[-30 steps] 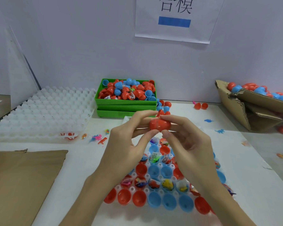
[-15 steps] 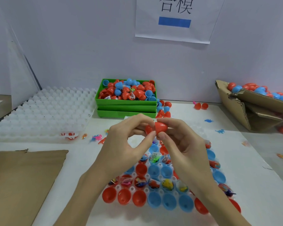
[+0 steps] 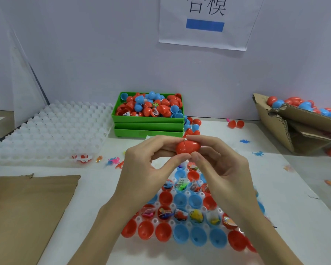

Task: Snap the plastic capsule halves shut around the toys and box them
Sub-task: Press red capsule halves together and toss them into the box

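Note:
A red capsule point(image 3: 187, 147) lies sideways between both hands, its two halves together with a seam showing near its left end. My left hand point(image 3: 147, 169) pinches its left end between thumb and fingers. My right hand point(image 3: 222, 167) pinches the right end. Below the hands a white holder tray point(image 3: 155, 220) carries several red and blue capsule halves, some with small packaged toys point(image 3: 196, 216) in them. A cardboard box point(image 3: 287, 131) at the right holds several closed red and blue capsules.
Stacked green bins point(image 3: 147, 126) full of loose capsule halves stand at the back centre. A white tray with no capsules point(image 3: 52, 131) sits at the left, a flat cardboard sheet point(image 3: 25, 211) at the front left. Loose toys point(image 3: 114, 161) and capsule halves point(image 3: 235, 124) lie scattered on the white table.
The two red halves, held apart and angled before, have been brought together into one closed-looking capsule. Both hands stayed above the holder tray.

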The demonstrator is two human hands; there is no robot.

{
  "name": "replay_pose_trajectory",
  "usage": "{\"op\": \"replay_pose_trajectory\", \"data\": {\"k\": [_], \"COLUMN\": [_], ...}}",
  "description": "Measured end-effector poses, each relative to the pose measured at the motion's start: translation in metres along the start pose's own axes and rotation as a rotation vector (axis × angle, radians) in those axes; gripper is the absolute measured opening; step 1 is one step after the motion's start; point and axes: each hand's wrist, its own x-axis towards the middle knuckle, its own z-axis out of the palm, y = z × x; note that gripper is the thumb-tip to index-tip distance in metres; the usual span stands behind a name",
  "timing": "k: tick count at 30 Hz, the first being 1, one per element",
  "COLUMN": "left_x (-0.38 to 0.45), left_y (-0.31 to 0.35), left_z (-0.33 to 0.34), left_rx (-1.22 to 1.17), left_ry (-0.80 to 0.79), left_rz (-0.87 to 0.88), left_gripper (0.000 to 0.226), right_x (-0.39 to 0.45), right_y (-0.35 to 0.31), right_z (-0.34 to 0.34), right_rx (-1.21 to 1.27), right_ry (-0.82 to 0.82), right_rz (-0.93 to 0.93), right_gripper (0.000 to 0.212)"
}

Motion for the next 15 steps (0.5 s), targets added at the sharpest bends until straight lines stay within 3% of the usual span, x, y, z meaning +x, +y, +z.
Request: {"op": "replay_pose_trajectory", "data": {"k": [6, 15], "left_x": [-0.0013, -0.0017], "left_y": [-0.002, 0.0], "left_z": [0.0001, 0.004], "left_rx": [-0.078, 0.226], "left_ry": [0.003, 0.065], "left_rz": [-0.033, 0.154], "left_gripper": [0.04, 0.038], "right_x": [0.0008, -0.0031], "right_y": [-0.0016, 0.0012], "right_z": [-0.0026, 0.0003], "right_rx": [0.018, -0.1], "right_ry": [-0.012, 0.026], "right_rz": [-0.007, -0.006], "right_gripper": [0.032, 0.042]}}
